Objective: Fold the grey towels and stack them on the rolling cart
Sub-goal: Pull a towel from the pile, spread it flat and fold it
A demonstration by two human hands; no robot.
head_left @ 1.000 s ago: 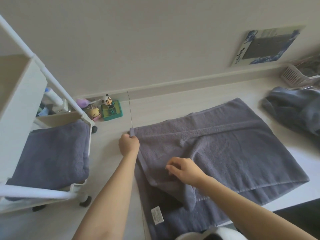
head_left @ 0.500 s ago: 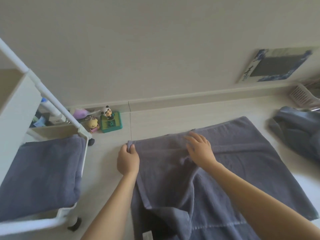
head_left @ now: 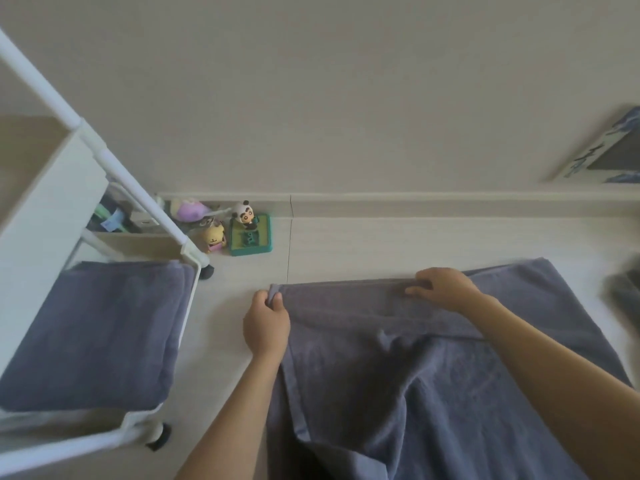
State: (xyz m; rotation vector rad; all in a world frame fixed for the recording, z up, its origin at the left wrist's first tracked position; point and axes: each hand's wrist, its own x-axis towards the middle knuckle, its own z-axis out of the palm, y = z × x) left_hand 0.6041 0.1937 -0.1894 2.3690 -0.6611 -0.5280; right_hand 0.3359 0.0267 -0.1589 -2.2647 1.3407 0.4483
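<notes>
the grey towel [head_left: 398, 358] lay half-folded on the floor beside the rolling cart [head_left: 166, 415], my left hand [head_left: 266, 328] pinching its far corner, right hand [head_left: 446, 289] gripping the far edge; soft, limp, best taken by corners.

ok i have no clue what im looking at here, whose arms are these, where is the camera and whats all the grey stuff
There is no machine here: these are a person's two bare arms, seen from a wide-angle camera worn on their head, looking forward and down at the floor.

The big grey cloth is a towel spread on the pale floor, partly folded over. The left hand pinches its far left corner. The right hand grips the far folded edge further along.

On the left stands a white rolling cart, with a folded grey towel already lying on its lower shelf. Against the wall sit small toys, among them a panda figure on a green base. At the right edge is a blurred dark grey heap, perhaps more towels.
</notes>
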